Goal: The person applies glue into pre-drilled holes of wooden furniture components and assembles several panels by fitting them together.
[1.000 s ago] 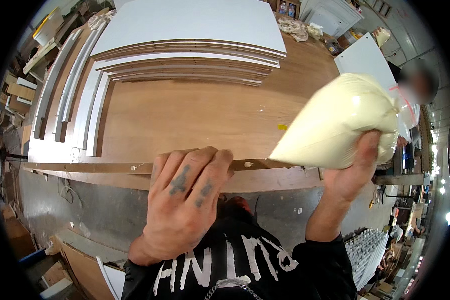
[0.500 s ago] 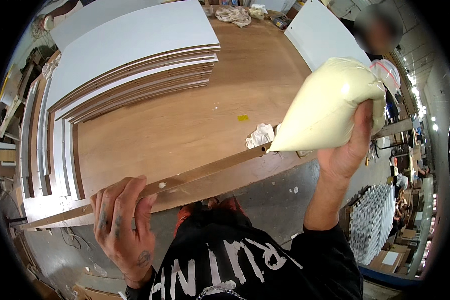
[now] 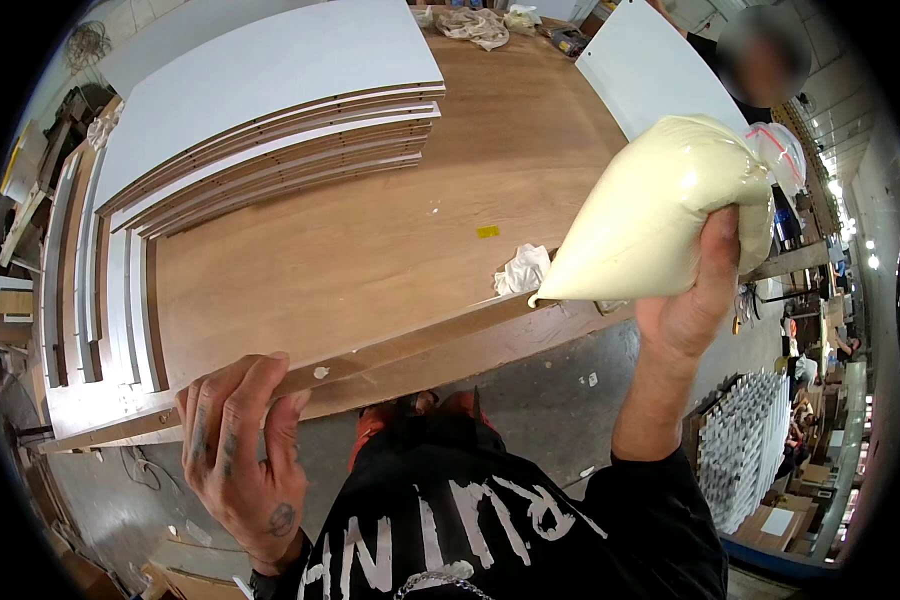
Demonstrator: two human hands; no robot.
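By the table [image 3: 390, 250], left hand [image 3: 235, 455] curls; right hand [image 3: 682, 310] clasps cream bag [image 3: 655, 205].

A head-worn fisheye looks down from close above the left hand [image 3: 238, 440], right hand [image 3: 685, 310] and brown table [image 3: 370, 262].

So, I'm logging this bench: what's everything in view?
Table: one, brown, centre
Bag: one, pale yellow, right of centre
Long board: one, brown-edged, table's near side
Panel stack: one, white, brown edges, table's far left
Strips: several, white, table's left end
Near cloth: one, white, by bag's tip
Far cloth: one, cream, table's far edge
Patch: one, yellow, mid-table
Separate panel: one, white, far right
Co-worker: one, dark sleeve, behind that panel
Stacked pieces: many, grey-white, lower right
Rim clutter: many, mixed, hard to tell
Own top: one, black, bottom centre
Left hand: one, bare, on long board
Right hand: one, bare, holding bag
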